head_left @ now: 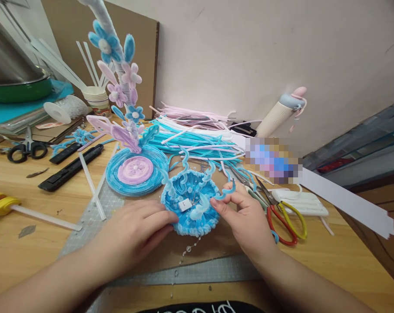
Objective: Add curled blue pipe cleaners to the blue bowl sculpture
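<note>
A round blue pipe-cleaner ornament (190,204) with curled blue tips and a small white tag lies on the wooden table. My left hand (134,230) rests on its left edge, fingers closed around the rim. My right hand (245,217) pinches a curled blue pipe-cleaner piece (228,190) at the ornament's right rim. A strand of clear beads (190,248) hangs from the ornament's near side.
A blue and pink disc with a tall flower stem (134,167) stands behind. Loose pipe cleaners (197,137) pile at the back. Red-and-yellow scissors (283,215) lie right, black scissors (27,150) and a yellow glue gun (1,202) left. A grey cutting mat (95,217) lies underneath.
</note>
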Motion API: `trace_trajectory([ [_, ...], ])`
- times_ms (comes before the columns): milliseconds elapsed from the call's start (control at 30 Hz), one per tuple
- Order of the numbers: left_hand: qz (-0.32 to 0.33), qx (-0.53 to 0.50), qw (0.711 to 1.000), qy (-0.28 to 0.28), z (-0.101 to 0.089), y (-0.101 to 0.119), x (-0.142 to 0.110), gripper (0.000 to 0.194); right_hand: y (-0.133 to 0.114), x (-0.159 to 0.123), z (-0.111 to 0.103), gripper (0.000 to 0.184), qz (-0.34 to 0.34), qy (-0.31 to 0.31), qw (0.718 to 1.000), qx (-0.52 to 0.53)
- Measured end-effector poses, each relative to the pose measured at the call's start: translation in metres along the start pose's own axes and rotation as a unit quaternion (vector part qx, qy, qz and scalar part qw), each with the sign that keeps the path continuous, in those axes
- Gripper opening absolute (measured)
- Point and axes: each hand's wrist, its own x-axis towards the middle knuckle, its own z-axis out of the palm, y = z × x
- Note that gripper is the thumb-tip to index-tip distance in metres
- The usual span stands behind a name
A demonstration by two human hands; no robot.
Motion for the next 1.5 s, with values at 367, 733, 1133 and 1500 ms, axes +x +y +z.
trace_trajectory([
  [367, 0.002, 0.013, 1.0, 0.003, 0.0008, 0.0, 0.0, 0.015, -0.001, 0.0011, -0.0003, 0.024, -0.035, -0.02, 0.999, -0.025],
  [733, 0.004, 0.015, 1.0, -0.01, -0.0002, -0.0011, -0.0007, 0.015, -0.0024, 0.0049, 0.0023, 0.027, -0.032, -0.02, 0.999, -0.004],
  [1133, 0.005, 0.005, 1.0, -0.003, 0.0006, -0.003, -0.0008, 0.015, 0.0003, 0.004, 0.0058, 0.027, -0.022, -0.031, 0.999, 0.024],
  [1500, 0.037, 0.001, 0.999, 0.002, -0.0011, -0.0024, 0.0025, 0.02, 0.0039, 0.0039, 0.0063, 0.025, -0.018, -0.029, 0.999, 0.041],
])
